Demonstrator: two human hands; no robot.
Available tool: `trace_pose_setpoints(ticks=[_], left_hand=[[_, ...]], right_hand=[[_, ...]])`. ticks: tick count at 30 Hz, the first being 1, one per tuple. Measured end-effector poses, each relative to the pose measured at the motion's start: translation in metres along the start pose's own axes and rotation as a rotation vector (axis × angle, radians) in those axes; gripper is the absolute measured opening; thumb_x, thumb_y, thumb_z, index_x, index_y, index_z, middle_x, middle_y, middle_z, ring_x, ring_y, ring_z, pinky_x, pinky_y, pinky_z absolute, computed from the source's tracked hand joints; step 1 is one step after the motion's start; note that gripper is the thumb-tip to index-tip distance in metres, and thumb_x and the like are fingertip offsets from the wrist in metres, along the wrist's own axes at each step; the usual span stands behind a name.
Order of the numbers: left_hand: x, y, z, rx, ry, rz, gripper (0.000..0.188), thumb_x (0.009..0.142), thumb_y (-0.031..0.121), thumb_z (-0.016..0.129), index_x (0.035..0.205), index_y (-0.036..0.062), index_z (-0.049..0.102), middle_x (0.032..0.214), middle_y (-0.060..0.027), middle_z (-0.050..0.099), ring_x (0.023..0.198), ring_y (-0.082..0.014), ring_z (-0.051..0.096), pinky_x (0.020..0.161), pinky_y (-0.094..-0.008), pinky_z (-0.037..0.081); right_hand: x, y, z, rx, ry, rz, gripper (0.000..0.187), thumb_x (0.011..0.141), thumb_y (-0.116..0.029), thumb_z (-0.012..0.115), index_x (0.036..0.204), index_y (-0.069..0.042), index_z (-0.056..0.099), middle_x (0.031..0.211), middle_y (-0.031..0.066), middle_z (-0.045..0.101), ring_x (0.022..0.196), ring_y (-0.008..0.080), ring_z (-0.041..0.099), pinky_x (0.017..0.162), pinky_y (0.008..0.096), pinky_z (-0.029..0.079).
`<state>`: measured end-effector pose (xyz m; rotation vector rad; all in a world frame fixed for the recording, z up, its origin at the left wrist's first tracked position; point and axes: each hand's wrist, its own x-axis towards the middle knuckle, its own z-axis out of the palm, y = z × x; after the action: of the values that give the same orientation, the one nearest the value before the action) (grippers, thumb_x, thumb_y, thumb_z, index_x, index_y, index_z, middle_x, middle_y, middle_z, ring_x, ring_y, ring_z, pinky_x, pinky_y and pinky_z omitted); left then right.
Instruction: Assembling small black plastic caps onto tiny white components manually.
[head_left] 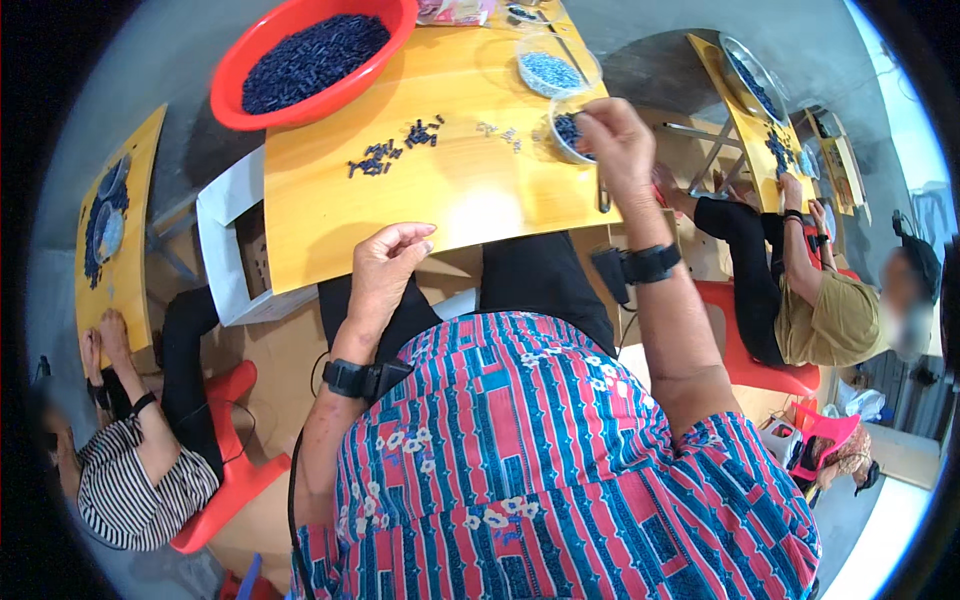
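Note:
My right hand (622, 148) is over a small clear cup (573, 156) that holds short dark-blue pieces. Its thumb and fingers are pinched together; anything between them is too small to make out. By the near edge of the yellow table (330, 225), my left hand (388, 265) has its thumb and fingertips drawn together, and what they may hold cannot be seen. A loose cluster of dark-blue tube-like pieces (378, 158) lies on the table beyond it. Several small pale pieces (508, 136) are scattered to the left of the cup.
A large red basin (237, 113) full of dark-blue pieces stands at the far left. Behind the cup is a clear tub (591, 66) of light-blue pieces. An open white box (225, 205) sits beside the table. People work at tables on both sides.

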<state>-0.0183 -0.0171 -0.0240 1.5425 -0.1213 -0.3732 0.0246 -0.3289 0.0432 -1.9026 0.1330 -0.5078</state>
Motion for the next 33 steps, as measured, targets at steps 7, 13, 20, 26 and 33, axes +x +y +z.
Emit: trace_pose_setpoints(ticks=[7, 13, 20, 26, 33], left_hand=[[-0.001, 0.003, -0.001, 0.129, 0.029, 0.027, 0.016, 0.087, 0.006, 0.065, 0.101, 0.0004, 0.071, 0.089, 0.0009, 0.068, 0.078, -0.0043, 0.056, 0.073, -0.0208, 0.047], [-0.002, 0.005, -0.005, 0.293, 0.159, 0.150, 0.012, 0.083, 0.003, 0.067, 0.094, 0.0010, 0.072, 0.084, -0.0029, 0.068, 0.071, -0.0077, 0.057, 0.068, -0.0228, 0.048], [0.001, -0.001, -0.008, 0.505, 0.163, 0.286, 0.012, 0.079, 0.002, 0.067, 0.089, 0.0046, 0.073, 0.081, -0.0074, 0.067, 0.075, -0.0182, 0.061, 0.069, -0.0294, 0.050], [-0.003, 0.004, -0.011, 0.514, 0.102, 0.294, 0.010, 0.078, 0.006, 0.067, 0.086, 0.0066, 0.073, 0.082, -0.0071, 0.068, 0.082, -0.0228, 0.062, 0.074, -0.0336, 0.050], [-0.011, 0.010, -0.004, 0.460, 0.087, 0.312, 0.010, 0.078, 0.007, 0.065, 0.084, 0.0072, 0.073, 0.083, -0.0067, 0.069, 0.083, -0.0242, 0.062, 0.076, -0.0351, 0.049]], right_hand=[[0.011, 0.006, -0.013, -0.515, 0.052, 0.011, 0.018, 0.084, -0.006, 0.066, 0.101, -0.001, 0.067, 0.085, 0.0064, 0.071, 0.071, 0.0104, 0.065, 0.064, 0.0246, 0.053], [-0.021, 0.006, 0.046, -0.207, -0.266, 0.047, 0.013, 0.086, -0.001, 0.065, 0.098, 0.001, 0.067, 0.083, 0.0026, 0.066, 0.068, 0.0079, 0.061, 0.059, 0.0214, 0.050], [-0.038, 0.006, 0.108, -0.274, -0.509, -0.085, 0.016, 0.083, -0.005, 0.069, 0.098, -0.001, 0.069, 0.080, 0.0047, 0.063, 0.066, 0.0090, 0.060, 0.060, 0.0236, 0.050], [-0.030, 0.007, 0.130, -0.406, -0.452, -0.142, 0.014, 0.079, -0.013, 0.072, 0.087, -0.002, 0.070, 0.073, 0.0090, 0.065, 0.066, 0.0163, 0.062, 0.063, 0.0294, 0.050], [-0.024, -0.002, 0.114, -0.476, -0.333, 0.018, 0.026, 0.077, -0.015, 0.070, 0.102, -0.005, 0.068, 0.076, 0.0144, 0.068, 0.069, 0.0301, 0.066, 0.066, 0.0382, 0.052]])
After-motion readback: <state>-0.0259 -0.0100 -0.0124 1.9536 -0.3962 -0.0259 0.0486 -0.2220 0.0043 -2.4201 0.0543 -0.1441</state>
